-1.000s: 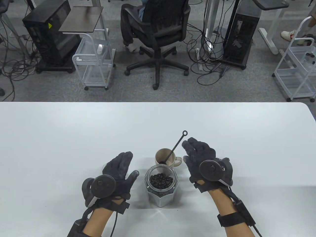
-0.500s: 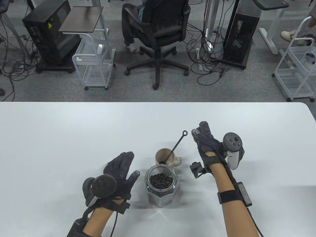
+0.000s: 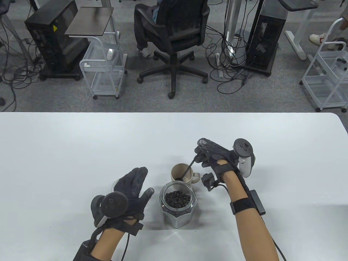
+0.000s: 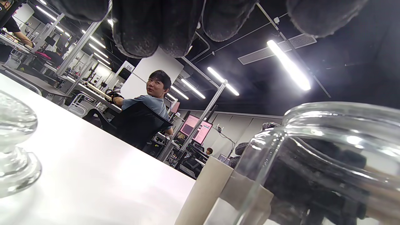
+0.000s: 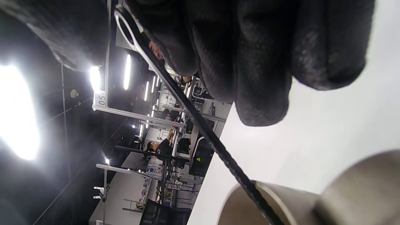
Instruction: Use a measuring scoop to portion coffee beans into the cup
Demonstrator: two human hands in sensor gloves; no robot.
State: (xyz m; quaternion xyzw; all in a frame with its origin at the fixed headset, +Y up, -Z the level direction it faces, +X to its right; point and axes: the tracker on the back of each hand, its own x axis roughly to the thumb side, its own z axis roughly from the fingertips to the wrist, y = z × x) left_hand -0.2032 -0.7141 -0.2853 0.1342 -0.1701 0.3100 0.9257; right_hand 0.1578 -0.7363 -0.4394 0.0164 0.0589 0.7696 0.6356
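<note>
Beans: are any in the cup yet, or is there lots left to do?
Done: the jar is open, its lid off. In hand: the right hand grips the scoop, its bowl in the cup. The left hand waits. Left: scooping beans; none visible in the cup.

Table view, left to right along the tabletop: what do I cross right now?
left hand → glass jar of coffee beans → right hand, which grips the scoop handle. The cup sits just behind the jar, so its place is unclear.
</note>
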